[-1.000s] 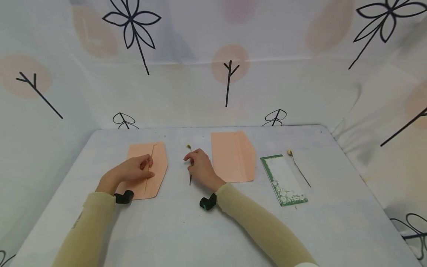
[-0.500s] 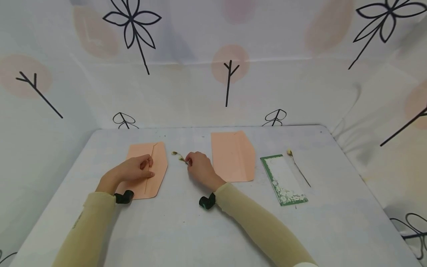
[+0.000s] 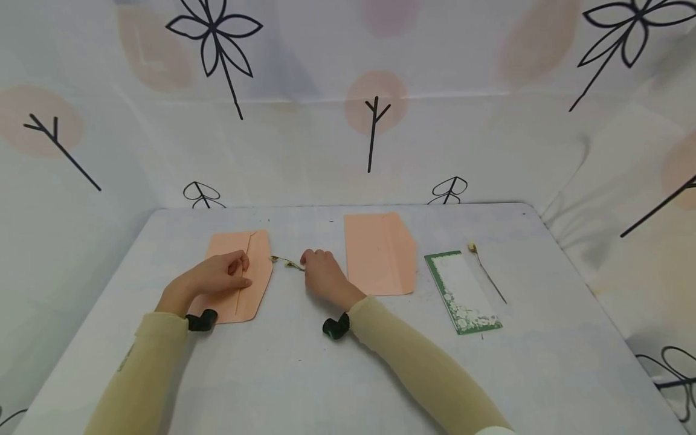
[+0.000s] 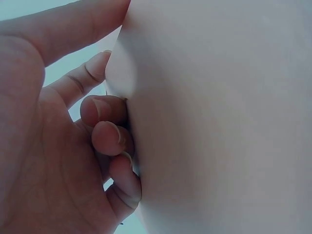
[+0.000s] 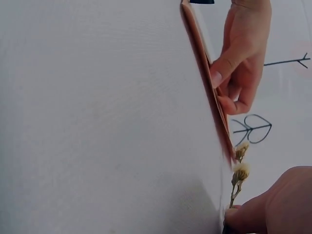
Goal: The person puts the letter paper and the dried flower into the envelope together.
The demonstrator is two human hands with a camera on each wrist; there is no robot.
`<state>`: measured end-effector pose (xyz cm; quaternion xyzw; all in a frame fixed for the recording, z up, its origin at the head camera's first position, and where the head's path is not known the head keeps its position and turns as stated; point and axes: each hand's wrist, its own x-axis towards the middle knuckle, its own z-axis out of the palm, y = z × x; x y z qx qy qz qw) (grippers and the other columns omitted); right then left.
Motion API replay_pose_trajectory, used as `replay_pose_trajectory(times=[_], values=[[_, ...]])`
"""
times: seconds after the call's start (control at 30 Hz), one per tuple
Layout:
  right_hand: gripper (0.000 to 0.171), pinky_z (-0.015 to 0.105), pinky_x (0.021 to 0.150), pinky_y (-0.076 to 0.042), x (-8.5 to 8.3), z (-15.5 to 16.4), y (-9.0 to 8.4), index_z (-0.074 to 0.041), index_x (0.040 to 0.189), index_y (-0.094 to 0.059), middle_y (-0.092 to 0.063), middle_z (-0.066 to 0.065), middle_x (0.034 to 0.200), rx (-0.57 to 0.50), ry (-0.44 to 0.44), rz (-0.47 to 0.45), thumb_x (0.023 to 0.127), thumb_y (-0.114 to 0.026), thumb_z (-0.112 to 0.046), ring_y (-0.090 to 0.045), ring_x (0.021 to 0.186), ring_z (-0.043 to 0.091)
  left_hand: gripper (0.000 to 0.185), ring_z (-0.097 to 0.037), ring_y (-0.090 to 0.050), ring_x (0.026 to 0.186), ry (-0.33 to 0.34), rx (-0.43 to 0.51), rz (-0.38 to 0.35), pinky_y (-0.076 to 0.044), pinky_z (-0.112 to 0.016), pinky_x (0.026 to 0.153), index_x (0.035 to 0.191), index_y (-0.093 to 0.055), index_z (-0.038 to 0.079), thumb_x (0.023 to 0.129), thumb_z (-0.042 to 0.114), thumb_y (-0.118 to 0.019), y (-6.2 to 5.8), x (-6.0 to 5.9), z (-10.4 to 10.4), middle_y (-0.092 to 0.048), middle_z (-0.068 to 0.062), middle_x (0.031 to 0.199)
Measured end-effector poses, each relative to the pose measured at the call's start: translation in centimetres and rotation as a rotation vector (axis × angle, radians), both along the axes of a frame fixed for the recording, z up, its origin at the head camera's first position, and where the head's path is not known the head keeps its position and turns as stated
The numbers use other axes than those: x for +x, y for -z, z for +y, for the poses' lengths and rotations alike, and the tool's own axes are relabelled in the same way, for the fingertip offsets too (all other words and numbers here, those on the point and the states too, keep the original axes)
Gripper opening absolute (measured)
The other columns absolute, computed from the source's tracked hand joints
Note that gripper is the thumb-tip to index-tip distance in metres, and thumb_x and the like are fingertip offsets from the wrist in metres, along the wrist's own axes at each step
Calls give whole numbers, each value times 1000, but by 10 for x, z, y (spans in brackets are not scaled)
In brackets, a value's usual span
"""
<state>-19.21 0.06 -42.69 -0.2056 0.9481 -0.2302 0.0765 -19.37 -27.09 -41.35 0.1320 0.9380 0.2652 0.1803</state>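
Note:
My right hand [image 3: 328, 279] pinches a sprig of small dried flowers [image 3: 289, 263] by its stem between thumb and fingers. The sprig points left, its pale yellow flower heads [image 5: 242, 171] at the right edge of a peach envelope [image 3: 254, 299] in the head view. My left hand [image 3: 220, 277] rests on that envelope, thumb extended and some fingers bent, the fingertips against the paper. In the left wrist view the bent fingers [image 4: 109, 136] meet the pale surface, with a gap between thumb and index finger. The lower stem is hidden by my right hand.
A second peach envelope [image 3: 375, 257] lies right of my right hand. Further right are a white card with a green floral border [image 3: 454, 302] and another dried flower [image 3: 484, 266] on a thin stem. The white table [image 3: 348, 380] meets a patterned cloth backdrop behind.
My right hand has picked up the sprig, which lay upright on the table before, turned it leftward and brought its flowers to the left envelope. The left hand has stayed in place.

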Motion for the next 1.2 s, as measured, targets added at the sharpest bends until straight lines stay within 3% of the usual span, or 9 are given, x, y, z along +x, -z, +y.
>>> replay_pose_trajectory(times=[0.2,0.53,1.2], values=[[21,36,89,-45,-5,9,2,-4,114,-65,-61,11,105,-160,-36,-80,101,-48,-3,-57,99,25,34,-19,-40,65,-3,-5,-1,-30,-34,63,99,-49,14,86,33,-75,0,0,-1,-39,-1,72],[26,38,102,-41,-11,16,-2,-7,114,-69,-62,12,122,-214,-26,-182,102,-45,-5,-54,121,26,36,-19,-40,65,4,15,9,-30,-34,64,99,-50,14,87,34,-76,-2,1,0,-39,-1,72],[19,34,87,-45,-12,14,-13,-8,114,-66,-63,5,106,-299,5,-204,101,-52,-12,-55,95,19,36,-19,-40,65,-1,19,11,-30,-34,64,100,-50,13,87,34,-76,-6,4,2,-38,-1,72]])
